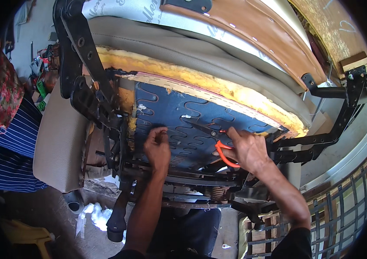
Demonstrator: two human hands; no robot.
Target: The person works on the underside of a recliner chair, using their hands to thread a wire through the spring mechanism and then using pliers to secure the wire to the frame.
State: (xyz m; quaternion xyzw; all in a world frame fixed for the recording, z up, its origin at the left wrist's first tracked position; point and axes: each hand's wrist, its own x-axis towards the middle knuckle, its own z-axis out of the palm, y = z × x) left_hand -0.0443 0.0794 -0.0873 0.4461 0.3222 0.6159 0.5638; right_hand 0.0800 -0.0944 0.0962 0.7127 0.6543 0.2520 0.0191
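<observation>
A vehicle seat lies tipped in front of me, its underside showing blue fabric (pixel 155 103) behind wavy metal springs (pixel 194 105). My right hand (pixel 252 151) grips a pair of scissors (pixel 224 153) by the orange handles. Its dark blades point left across the fabric and look slightly parted. My left hand (pixel 157 149) is closed with curled fingers, close to the springs on the left; anything in its fingertips is too small to make out. Small white tufts (pixel 185 116) sit on the fabric. Yellow foam (pixel 200 84) borders the seat's far edge.
Black metal hinge brackets (pixel 86 97) stand left of the seat, and a black frame arm (pixel 317 144) stands right. A beige padded panel (pixel 58 142) is at the left. White stuffing (pixel 99 216) lies on the floor. Lower right is a webbed frame (pixel 334 216).
</observation>
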